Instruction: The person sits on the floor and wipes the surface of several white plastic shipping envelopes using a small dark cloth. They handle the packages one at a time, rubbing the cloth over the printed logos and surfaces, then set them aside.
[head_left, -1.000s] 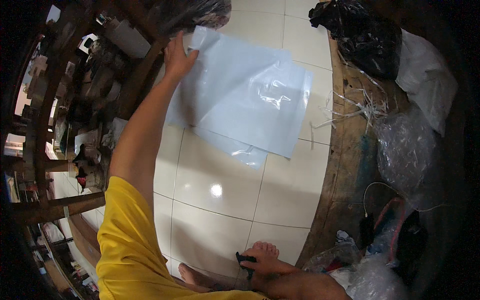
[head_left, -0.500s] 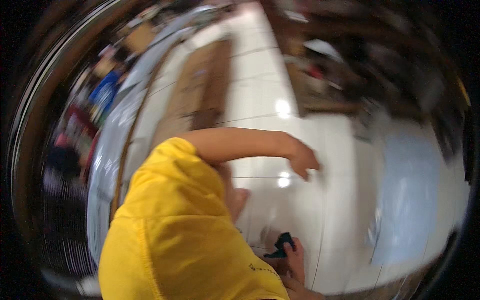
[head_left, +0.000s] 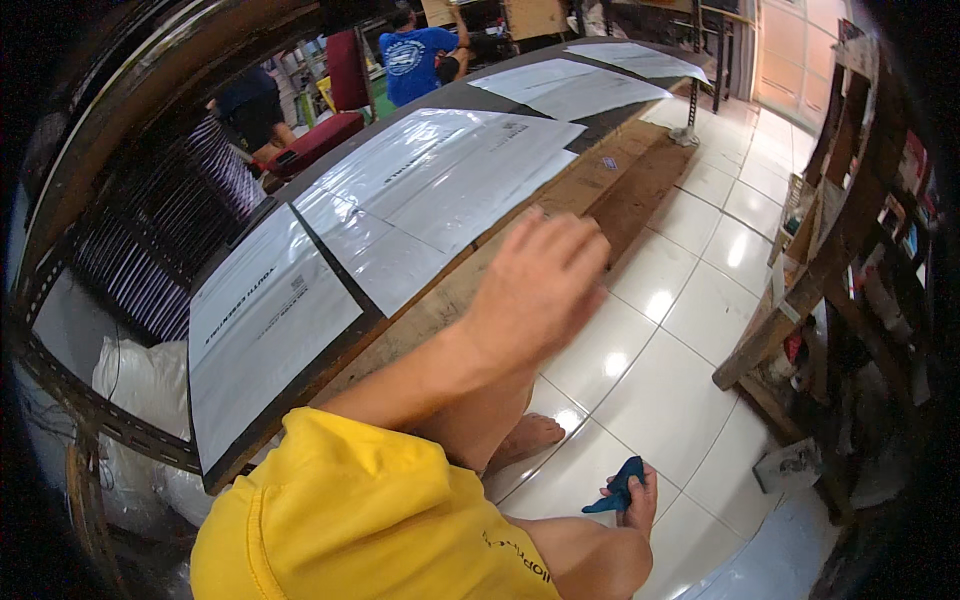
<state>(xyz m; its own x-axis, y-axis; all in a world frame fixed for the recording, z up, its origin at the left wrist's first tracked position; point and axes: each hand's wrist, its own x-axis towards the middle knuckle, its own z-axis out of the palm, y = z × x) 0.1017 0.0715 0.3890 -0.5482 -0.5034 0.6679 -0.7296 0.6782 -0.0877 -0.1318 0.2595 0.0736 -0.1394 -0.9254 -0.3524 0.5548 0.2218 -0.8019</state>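
My left hand is raised with its back toward me, slightly blurred. Its fingers are loosely bent and a little apart, and nothing shows in them. Beyond it lies the edge of a long dark table, with white printed plastic sheets flat on top; I cannot tell whether the hand touches anything there. Down by my bare knee, my right hand is closed around a small dark teal cloth. Part of the cloth hangs out past the fingers.
Brown cardboard lies low along the table's side. Glossy white tiles cover the floor. To the right stands a wooden rack. A person in a blue shirt is beyond the table. White plastic sacks are at the left.
My view has swung, bringing the table and its sheets across the middle and sharpening the picture. My left hand now appears further left and higher; my right hand still grips the cloth.
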